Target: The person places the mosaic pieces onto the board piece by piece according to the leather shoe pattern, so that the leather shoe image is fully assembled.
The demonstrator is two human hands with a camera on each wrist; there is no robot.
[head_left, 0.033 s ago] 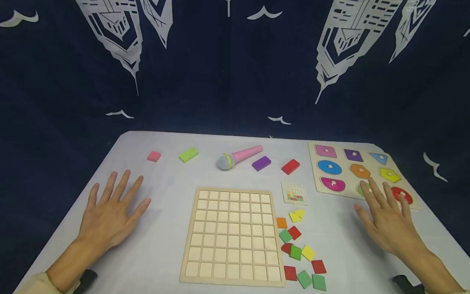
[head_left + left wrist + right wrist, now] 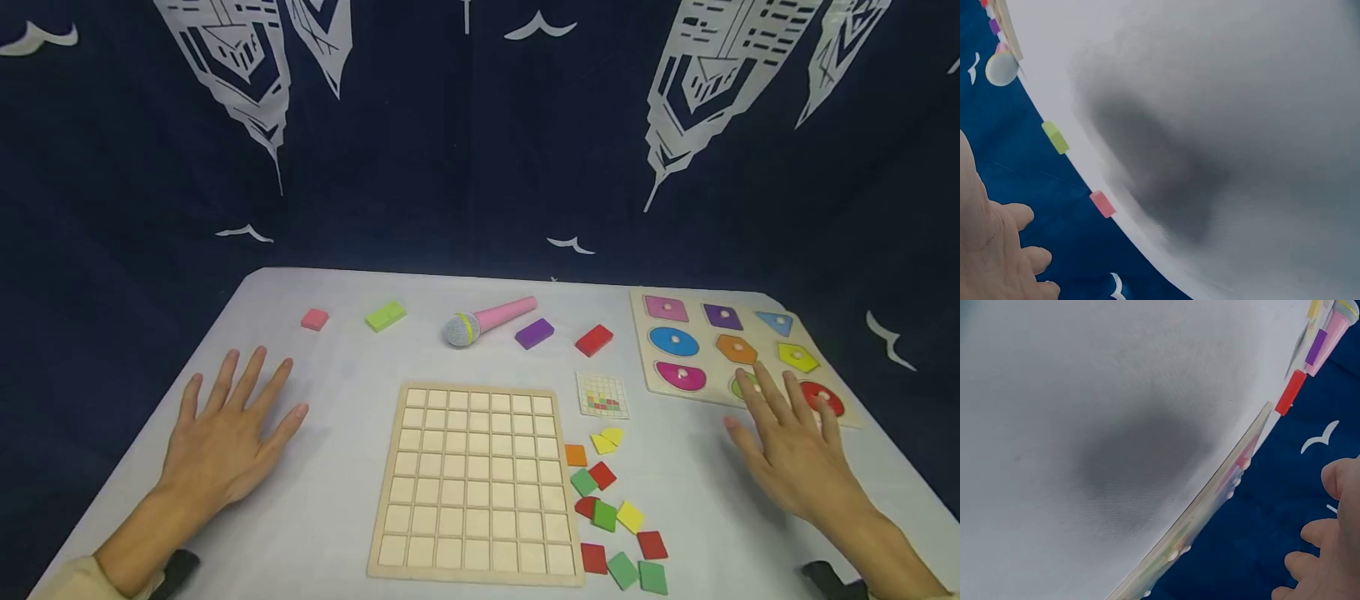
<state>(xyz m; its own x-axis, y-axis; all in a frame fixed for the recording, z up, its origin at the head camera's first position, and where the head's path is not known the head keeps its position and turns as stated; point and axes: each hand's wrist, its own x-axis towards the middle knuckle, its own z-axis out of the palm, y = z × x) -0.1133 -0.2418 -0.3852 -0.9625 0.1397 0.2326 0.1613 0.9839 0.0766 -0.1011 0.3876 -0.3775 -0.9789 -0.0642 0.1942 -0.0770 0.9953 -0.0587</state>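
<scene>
On the left of the white table, my left hand (image 2: 221, 446) is spread with straight fingers and holds nothing. A small pink block (image 2: 314, 319) lies beyond its fingertips. My right hand (image 2: 798, 450) has extended fingers, and in the head view they overlap the near edge of a wooden shape puzzle (image 2: 637, 333); contact cannot be told there. A wooden grid board (image 2: 477, 483) lies between the hands. Along its right side are scattered coloured tiles, among them a yellow tile (image 2: 630, 517), an orange tile (image 2: 576, 455) and a green tile (image 2: 652, 577).
A small pattern card (image 2: 602, 395) lies above the tiles. Farther back are a lime block (image 2: 386, 317), a pink toy microphone (image 2: 491, 320), a purple block (image 2: 535, 333) and a red block (image 2: 594, 341). A dark blue patterned cloth (image 2: 465, 167) hangs behind the table.
</scene>
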